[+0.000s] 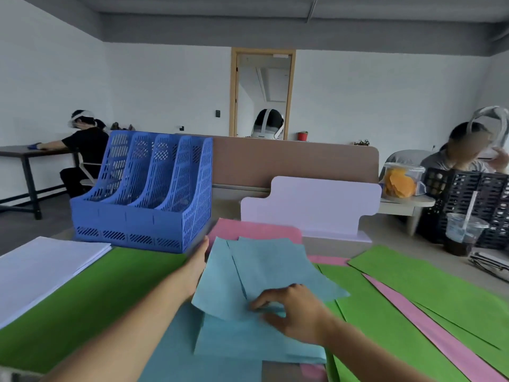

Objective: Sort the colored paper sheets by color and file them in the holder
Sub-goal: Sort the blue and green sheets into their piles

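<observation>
Several blue sheets (264, 271) sit raised near the holder (143, 194); right hand (294, 310) pinches their lower edge, left hand (197, 260) fingers hidden behind, grip unclear

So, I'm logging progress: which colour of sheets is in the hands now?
The light blue sheets: the right hand pinches them, with the left hand at their edge; the green sheets and pink sheets lie flat.

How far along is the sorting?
Done: nothing filed; the holder slots look empty. In hand: left hand and right hand gather the blue sheets. To do: green sheets, pink sheets and white stack lie unfiled.
</observation>
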A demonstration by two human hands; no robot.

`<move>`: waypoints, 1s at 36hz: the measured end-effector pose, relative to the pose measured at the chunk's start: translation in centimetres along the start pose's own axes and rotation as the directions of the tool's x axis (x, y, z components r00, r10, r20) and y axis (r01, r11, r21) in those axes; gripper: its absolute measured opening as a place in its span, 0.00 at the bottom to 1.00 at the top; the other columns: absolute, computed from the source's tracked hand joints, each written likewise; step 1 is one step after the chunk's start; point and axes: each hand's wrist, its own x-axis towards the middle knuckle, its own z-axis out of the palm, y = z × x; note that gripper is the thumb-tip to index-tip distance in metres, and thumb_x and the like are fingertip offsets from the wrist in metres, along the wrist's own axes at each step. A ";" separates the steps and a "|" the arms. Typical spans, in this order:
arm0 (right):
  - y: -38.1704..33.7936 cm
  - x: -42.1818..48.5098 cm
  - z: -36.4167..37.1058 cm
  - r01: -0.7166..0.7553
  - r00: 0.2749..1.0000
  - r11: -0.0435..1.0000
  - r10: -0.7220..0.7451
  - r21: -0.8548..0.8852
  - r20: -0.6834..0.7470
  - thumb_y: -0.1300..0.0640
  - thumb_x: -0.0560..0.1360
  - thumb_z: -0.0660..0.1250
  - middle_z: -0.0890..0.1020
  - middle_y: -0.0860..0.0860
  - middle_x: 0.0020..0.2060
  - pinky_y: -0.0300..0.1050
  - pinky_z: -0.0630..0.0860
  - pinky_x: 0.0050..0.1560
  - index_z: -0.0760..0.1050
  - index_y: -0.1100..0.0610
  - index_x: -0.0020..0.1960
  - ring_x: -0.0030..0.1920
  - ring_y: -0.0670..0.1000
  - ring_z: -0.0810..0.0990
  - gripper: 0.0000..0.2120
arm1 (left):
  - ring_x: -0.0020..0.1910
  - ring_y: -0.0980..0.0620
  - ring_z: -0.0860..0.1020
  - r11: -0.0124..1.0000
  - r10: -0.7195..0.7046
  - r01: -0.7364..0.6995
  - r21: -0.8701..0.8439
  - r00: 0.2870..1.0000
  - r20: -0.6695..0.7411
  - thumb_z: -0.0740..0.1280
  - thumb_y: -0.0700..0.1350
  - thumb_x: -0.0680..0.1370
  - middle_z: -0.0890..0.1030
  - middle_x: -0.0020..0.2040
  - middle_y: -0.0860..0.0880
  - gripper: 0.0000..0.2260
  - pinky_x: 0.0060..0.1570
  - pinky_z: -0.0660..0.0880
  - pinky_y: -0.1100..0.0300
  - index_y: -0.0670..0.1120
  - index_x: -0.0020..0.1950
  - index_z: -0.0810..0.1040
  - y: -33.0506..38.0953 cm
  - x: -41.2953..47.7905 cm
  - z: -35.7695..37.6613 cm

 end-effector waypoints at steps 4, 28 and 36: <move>-0.6 -0.4 -0.4 -0.099 0.994 0.849 0.057 0.519 0.096 0.51 0.77 0.68 0.82 0.40 0.58 0.34 0.71 0.64 0.79 0.52 0.61 0.60 0.37 0.78 0.14 | 0.56 0.42 0.80 0.991 -0.016 0.015 0.129 1.000 0.007 0.63 0.61 0.77 0.82 0.56 0.40 0.25 0.55 0.75 0.51 0.42 0.61 0.79 0.3 0.9 -0.2; 6.7 3.8 -2.3 -0.718 0.660 0.415 0.660 0.559 0.358 0.51 0.81 0.58 0.76 0.50 0.64 0.39 0.67 0.32 0.70 0.58 0.66 0.36 0.48 0.79 0.17 | 0.61 0.47 0.77 0.913 0.155 -0.120 0.390 0.986 -0.060 0.80 0.45 0.65 0.80 0.61 0.48 0.28 0.62 0.72 0.53 0.43 0.63 0.76 -1.4 3.4 1.5; 8.5 4.4 -4.3 -0.678 0.591 0.455 0.805 0.577 0.060 0.62 0.78 0.65 0.77 0.58 0.49 0.47 0.69 0.48 0.72 0.61 0.58 0.52 0.55 0.76 0.09 | 0.49 0.42 0.82 0.895 0.140 -0.092 0.436 0.987 -0.079 0.79 0.37 0.62 0.84 0.51 0.44 0.22 0.53 0.79 0.45 0.43 0.55 0.80 -1.3 3.5 0.8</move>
